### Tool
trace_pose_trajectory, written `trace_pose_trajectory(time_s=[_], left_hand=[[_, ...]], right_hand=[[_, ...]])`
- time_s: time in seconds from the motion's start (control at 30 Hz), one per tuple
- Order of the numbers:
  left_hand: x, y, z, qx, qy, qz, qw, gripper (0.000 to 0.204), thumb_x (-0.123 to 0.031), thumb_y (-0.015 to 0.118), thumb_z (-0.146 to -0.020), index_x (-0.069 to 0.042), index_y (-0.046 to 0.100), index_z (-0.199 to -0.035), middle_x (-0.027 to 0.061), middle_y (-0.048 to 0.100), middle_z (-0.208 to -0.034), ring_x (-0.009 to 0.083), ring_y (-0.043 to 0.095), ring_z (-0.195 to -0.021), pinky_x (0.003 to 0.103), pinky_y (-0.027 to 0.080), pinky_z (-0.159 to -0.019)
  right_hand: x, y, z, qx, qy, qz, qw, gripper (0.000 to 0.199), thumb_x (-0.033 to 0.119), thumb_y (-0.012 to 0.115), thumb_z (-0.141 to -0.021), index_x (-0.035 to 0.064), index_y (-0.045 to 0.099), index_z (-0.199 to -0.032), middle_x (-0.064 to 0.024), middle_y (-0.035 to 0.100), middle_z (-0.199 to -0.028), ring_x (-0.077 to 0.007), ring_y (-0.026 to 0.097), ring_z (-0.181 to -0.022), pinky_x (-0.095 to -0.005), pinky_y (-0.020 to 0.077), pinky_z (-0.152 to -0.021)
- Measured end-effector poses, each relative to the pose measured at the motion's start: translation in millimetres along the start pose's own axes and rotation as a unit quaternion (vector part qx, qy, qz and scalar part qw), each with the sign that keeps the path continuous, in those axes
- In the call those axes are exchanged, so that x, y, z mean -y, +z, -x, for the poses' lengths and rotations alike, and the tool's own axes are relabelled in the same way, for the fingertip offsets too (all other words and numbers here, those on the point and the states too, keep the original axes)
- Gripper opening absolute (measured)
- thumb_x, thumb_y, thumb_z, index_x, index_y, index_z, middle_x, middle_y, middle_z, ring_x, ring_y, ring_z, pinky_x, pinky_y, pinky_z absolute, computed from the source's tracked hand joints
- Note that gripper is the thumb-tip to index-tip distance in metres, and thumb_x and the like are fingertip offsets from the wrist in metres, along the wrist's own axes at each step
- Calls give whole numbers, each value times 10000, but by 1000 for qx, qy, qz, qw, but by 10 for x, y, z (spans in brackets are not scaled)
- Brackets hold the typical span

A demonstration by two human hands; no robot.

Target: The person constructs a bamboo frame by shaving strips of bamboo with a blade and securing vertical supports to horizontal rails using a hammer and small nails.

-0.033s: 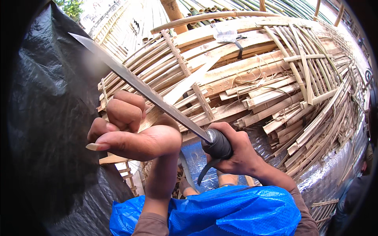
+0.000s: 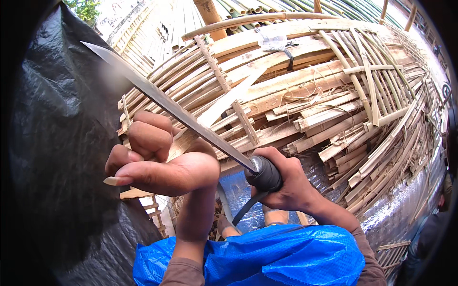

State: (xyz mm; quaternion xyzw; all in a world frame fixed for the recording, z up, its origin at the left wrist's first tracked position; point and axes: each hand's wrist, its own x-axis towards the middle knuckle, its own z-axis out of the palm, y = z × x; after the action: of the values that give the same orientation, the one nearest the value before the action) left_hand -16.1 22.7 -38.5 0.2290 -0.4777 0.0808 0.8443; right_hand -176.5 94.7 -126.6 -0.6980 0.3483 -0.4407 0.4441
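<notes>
Two hands are seen: the right hand [image 2: 286, 183] is clenched around a long knife [image 2: 176, 112]; a bamboo strip [image 2: 224, 102] is apparently pinched by left hand [image 2: 160, 159] fingers.

Left hand [image 2: 160, 159] hides the bamboo strip's [image 2: 224, 102] lower end

I see the left hand [image 2: 157, 159] sitting left of the right hand [image 2: 286, 183], with the knife [image 2: 176, 112] running from the right hand up toward the far left. Behind both lies the bamboo stack [image 2: 305, 90]; a tarp [image 2: 267, 260] covers my near lap, and plastic sheeting [image 2: 52, 143] hangs at the left.
</notes>
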Motion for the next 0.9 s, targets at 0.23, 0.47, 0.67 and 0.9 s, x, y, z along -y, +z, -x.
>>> trace_pose_trajectory(time_s=[0.23,0.47,0.67,0.9], left_hand=[[14,-142,21,24,40,-80,996,436,-481,242,-1120,-131,250,-862,-20,197,-500,115,224,-514,282,310,-590],[17,-266,-18,51,31,-119,991,484,-476,193,-1123,-116,223,-803,7,247,-495,138,289,-535,286,355,-596],[28,-263,71,15,6,-94,995,470,-495,214,-1117,-109,224,-847,2,245,-506,135,287,-546,282,346,-586],[36,-324,134,-33,40,-124,991,433,-484,252,-1115,-126,250,-871,-6,254,-580,132,314,-580,279,357,-583]], right_hand=[[-141,-99,43,-23,10,73,997,557,110,843,-717,75,595,-1214,-182,723,-908,-373,743,-867,-406,591,-728],[-179,-57,-23,-30,-7,114,993,505,84,840,-710,42,605,-1155,-119,701,-849,-237,731,-750,-347,565,-690],[-9,-64,4,-7,55,85,995,517,103,849,-709,50,611,-1165,-123,699,-833,-234,731,-752,-348,567,-698],[-108,-65,-115,-3,39,92,995,557,119,855,-696,90,594,-1187,-195,704,-825,-401,727,-815,-436,576,-683]])
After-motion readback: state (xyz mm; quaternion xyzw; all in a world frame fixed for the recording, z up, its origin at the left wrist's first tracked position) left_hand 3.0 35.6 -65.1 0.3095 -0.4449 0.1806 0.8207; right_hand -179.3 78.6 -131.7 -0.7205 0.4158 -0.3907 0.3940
